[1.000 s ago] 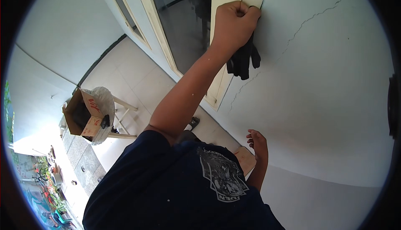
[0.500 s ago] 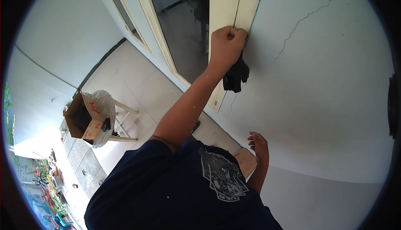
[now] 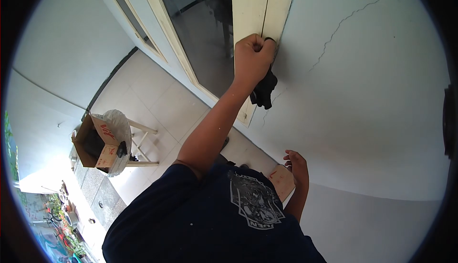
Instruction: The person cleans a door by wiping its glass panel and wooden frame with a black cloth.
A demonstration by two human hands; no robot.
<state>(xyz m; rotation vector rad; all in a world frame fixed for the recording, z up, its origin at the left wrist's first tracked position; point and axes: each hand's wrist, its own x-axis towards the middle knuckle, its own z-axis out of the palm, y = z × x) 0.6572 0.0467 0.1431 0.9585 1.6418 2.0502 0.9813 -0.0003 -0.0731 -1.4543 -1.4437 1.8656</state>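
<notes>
My left hand (image 3: 255, 55) is closed in a fist against the cream wooden frame (image 3: 250, 10) of a door or window, near the frame's edge by the wall. A crumpled black cloth (image 3: 265, 90) hangs below the fist, and its upper part is hidden inside the grip. Lower on the right, my right hand (image 3: 297, 165) hangs beside the wall with its fingers loosely bent and apart, holding nothing. Behind it, a piece of cardboard (image 3: 282, 183) with red print partly shows.
A plastic-covered stool (image 3: 117, 120) on the left bears an open cardboard box (image 3: 90, 141) with red lettering and a small black item (image 3: 122, 148). Dark glass (image 3: 200, 38) lies beside the frame. A long crack (image 3: 329, 38) runs up the pale wall. Plants (image 3: 59, 222) stand outside.
My left hand has shifted slightly down and left along the frame, and the black cloth has changed shape beneath it. My right hand has barely moved. The view has tilted a little.
</notes>
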